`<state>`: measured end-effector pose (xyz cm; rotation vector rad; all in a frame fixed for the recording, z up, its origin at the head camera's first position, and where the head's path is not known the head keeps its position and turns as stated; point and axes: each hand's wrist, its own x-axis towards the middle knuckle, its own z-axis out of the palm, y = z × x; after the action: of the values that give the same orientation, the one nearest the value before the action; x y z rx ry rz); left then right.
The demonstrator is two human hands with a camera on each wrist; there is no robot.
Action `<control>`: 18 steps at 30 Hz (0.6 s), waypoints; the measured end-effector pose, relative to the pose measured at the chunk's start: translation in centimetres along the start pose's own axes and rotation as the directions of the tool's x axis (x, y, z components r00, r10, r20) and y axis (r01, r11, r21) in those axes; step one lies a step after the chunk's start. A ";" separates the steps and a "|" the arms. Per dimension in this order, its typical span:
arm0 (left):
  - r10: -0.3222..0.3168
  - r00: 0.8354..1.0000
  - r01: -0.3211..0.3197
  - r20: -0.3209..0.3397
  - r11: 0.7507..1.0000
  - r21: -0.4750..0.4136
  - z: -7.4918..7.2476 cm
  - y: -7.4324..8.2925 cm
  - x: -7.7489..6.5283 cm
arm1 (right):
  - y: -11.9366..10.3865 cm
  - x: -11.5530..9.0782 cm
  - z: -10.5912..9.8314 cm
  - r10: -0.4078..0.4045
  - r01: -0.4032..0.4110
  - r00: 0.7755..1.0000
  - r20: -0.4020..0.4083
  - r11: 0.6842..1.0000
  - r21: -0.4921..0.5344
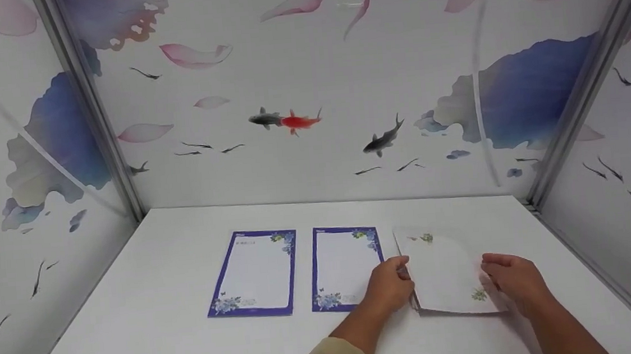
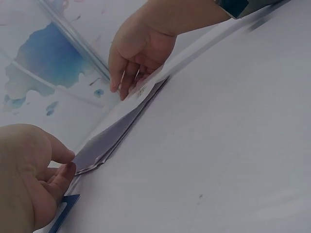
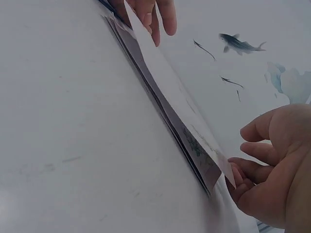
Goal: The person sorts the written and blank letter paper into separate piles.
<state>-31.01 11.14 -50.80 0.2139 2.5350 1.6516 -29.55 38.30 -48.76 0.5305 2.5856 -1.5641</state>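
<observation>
A pale sheet of paper (image 1: 441,271) with small printed plants in its corners lies uppermost on a thin stack of sheets (image 3: 160,104) at the right of the table. My left hand (image 1: 390,285) pinches at the left edge of this paper. On the opposite side my right hand (image 1: 518,282) holds the sheet's right edge between thumb and fingers. The right wrist view shows the top sheet bent up, with a gap between it and the darker sheets beneath. Beside my left hand is a blue-bordered sheet (image 1: 345,264), its lower right part hidden by that hand.
Another blue-bordered sheet (image 1: 253,275) with printed flowers lies farther left on the white table (image 1: 152,325). Upright white panels (image 1: 316,182) printed with fish and petals enclose the back and both sides. Metal posts (image 1: 118,175) stand at the back corners.
</observation>
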 end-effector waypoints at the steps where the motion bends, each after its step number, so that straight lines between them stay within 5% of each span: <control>1: 0.000 1.000 0.000 0.001 1.000 -0.001 -0.1 0.0 0.0 | 0.0 -0.1 0.0 -0.005 0.005 1.000 0.000 1.000 -0.002; 9: -0.018 1.000 0.018 0.002 0.996 -0.091 -0.8 0.5 -0.5 | -0.5 -0.5 0.5 -0.070 0.070 0.997 -0.041 0.998 -0.008; 18: 0.001 1.000 -0.002 -0.015 0.995 -0.095 -3.7 0.3 -0.6 | -2.3 -0.6 3.1 -0.124 0.125 0.992 0.036 0.992 -0.028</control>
<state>-31.04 7.86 -49.04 0.1956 2.4601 1.7755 -30.09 34.45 -48.14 0.3427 2.6595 -1.5520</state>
